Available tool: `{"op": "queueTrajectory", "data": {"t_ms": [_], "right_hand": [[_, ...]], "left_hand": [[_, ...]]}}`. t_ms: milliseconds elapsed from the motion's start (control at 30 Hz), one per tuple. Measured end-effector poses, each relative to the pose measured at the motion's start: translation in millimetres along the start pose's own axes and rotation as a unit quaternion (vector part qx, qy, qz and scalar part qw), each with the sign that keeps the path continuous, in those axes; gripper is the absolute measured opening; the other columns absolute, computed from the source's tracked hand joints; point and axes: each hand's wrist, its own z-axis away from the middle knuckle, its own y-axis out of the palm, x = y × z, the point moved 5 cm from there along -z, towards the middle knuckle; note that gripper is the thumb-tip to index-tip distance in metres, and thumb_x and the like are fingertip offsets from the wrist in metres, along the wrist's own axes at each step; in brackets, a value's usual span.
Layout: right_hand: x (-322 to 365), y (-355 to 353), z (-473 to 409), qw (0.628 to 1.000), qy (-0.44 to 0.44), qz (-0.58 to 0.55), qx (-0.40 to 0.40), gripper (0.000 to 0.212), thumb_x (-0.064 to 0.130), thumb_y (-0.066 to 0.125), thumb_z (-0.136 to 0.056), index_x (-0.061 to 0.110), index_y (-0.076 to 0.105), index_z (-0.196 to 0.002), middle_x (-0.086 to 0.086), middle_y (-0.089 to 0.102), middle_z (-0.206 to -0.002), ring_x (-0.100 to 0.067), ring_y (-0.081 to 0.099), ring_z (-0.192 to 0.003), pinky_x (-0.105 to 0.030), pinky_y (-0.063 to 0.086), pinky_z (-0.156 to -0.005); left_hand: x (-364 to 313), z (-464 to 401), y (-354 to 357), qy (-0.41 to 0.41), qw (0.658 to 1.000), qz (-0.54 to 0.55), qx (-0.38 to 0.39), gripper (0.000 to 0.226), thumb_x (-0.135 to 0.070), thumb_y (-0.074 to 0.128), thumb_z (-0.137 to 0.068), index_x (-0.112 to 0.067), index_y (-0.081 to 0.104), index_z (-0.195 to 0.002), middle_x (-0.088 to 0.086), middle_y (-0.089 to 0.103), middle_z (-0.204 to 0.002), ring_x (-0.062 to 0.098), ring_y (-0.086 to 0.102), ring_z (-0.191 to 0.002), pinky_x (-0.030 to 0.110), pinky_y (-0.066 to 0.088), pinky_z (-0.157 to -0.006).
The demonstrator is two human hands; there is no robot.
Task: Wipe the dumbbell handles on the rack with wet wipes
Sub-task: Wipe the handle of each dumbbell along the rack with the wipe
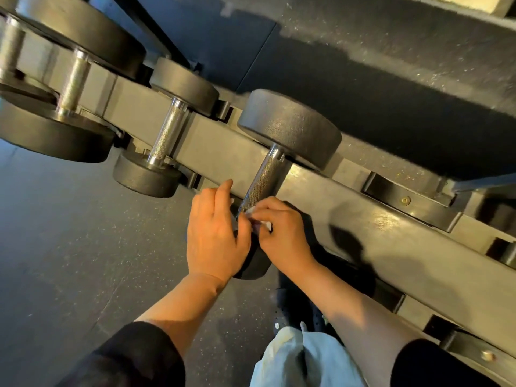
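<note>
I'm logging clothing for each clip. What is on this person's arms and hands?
Both hands, left hand and right hand, are bare, without gloves, and I see no rings or watch. Black sleeves are pushed up, leaving both forearms uncovered.

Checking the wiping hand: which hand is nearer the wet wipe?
Right. The right hand pinches the wet wipe against the dumbbell handle; the left hand rests just beside it.

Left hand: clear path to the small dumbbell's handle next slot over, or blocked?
Probably yes. The left hand rests on the near weight beside the wipe, holding nothing visible. The small dumbbell's handle lies bare on the rack, with nothing between.
</note>
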Motion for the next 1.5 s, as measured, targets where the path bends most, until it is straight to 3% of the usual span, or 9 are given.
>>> {"op": "queueTrajectory", "data": {"t_ms": [167,267,400,700,1000,1100,1267,1367,1500], "right_hand": [[6.2,-21.8,-10.4,0.997,-0.011,0.021,-0.078,0.019,-0.005,0.065,-0.081,0.003,0.071,-0.097,-0.007,0.065,-0.099,-0.017,0.063,-0.092,-0.029,0.055,-0.081],[18.4,-44.0,-25.8,0.976,-0.047,0.08,-0.196,0.025,0.0,0.057,-0.087,0.002,0.067,-0.109,-0.009,0.064,-0.111,-0.015,0.057,-0.105,-0.013,0.042,-0.094],[18.1,-32.6,-37.2,0.966,-0.105,0.195,-0.132,0.033,-0.003,0.062,-0.083,0.001,0.064,-0.115,-0.01,0.063,-0.118,-0.018,0.051,-0.114,-0.017,0.036,-0.101],[15.8,-20.7,-25.7,0.968,-0.107,0.189,-0.129,0.03,-0.005,0.064,-0.078,-0.001,0.069,-0.107,-0.01,0.067,-0.108,-0.022,0.058,-0.098,-0.018,0.046,-0.089],[30.2,-0.1,-11.1,0.99,0.039,0.132,-0.039,0.024,-0.012,0.063,-0.076,0.003,0.074,-0.091,-0.013,0.068,-0.096,-0.024,0.061,-0.094,-0.032,0.049,-0.085],[36.9,2.3,-15.0,0.988,0.043,0.14,-0.055,0.031,-0.014,0.062,-0.071,0.004,0.074,-0.092,-0.009,0.07,-0.099,-0.022,0.061,-0.095,-0.032,0.051,-0.086],[60.7,-7.4,-43.3,0.94,-0.001,0.287,-0.183,0.026,-0.006,0.068,-0.076,0.004,0.072,-0.1,-0.008,0.069,-0.106,-0.019,0.055,-0.106,-0.015,0.041,-0.097],[51.1,0.0,-62.0,0.897,0.009,0.43,-0.104,0.025,0.0,0.072,-0.077,0.008,0.072,-0.101,-0.008,0.065,-0.113,-0.027,0.052,-0.115,-0.028,0.044,-0.098],[48.7,4.4,-52.8,0.877,0.01,0.477,-0.047,0.035,-0.01,0.073,-0.067,0.006,0.072,-0.098,-0.01,0.068,-0.109,-0.03,0.057,-0.104,-0.033,0.049,-0.089]], "left_hand": [[-0.2,0.4,0.1,-0.02,1.0,-0.001,0.006,0.053,-0.028,0.044,-0.084,0.001,0.048,-0.128,0.013,0.05,-0.098,0.021,0.042,-0.088,0.026,0.032,-0.076],[-0.5,0.1,-1.0,-0.023,1.0,-0.006,0.01,0.053,-0.028,0.044,-0.083,0.0,0.049,-0.127,0.012,0.049,-0.097,0.02,0.04,-0.087,0.023,0.028,-0.074],[-1.0,0.2,-1.3,-0.012,1.0,-0.004,0.013,0.051,-0.027,0.045,-0.083,0.001,0.05,-0.125,0.012,0.049,-0.094,0.019,0.039,-0.085,0.023,0.028,-0.074],[3.3,2.7,0.2,-0.004,0.999,0.048,0.021,0.052,-0.029,0.049,-0.082,-0.003,0.049,-0.128,0.009,0.05,-0.096,0.016,0.041,-0.088,0.021,0.03,-0.077],[23.3,-1.2,-6.8,0.019,0.962,0.272,0.015,0.055,-0.009,0.06,-0.08,-0.005,0.044,-0.132,-0.007,0.038,-0.105,0.011,0.044,-0.099,0.017,0.036,-0.086],[49.0,-16.6,-12.0,0.013,0.949,0.313,0.016,0.052,-0.022,0.054,-0.084,-0.006,0.042,-0.132,-0.006,0.039,-0.108,0.006,0.041,-0.1,0.012,0.034,-0.087],[70.7,-32.5,6.9,0.027,0.962,0.261,0.076,0.051,-0.035,0.047,-0.087,-0.007,0.046,-0.128,0.008,0.049,-0.113,0.01,0.039,-0.102,0.021,0.033,-0.088],[73.9,-31.4,14.1,0.03,0.959,0.273,0.068,0.048,-0.033,0.049,-0.086,-0.003,0.048,-0.124,0.012,0.051,-0.112,0.015,0.042,-0.102,0.016,0.028,-0.087],[77.7,-30.6,16.7,0.002,0.949,0.3,0.097,0.049,-0.018,0.061,-0.081,-0.005,0.046,-0.126,0.015,0.049,-0.116,0.027,0.044,-0.107,0.037,0.04,-0.088]]}}
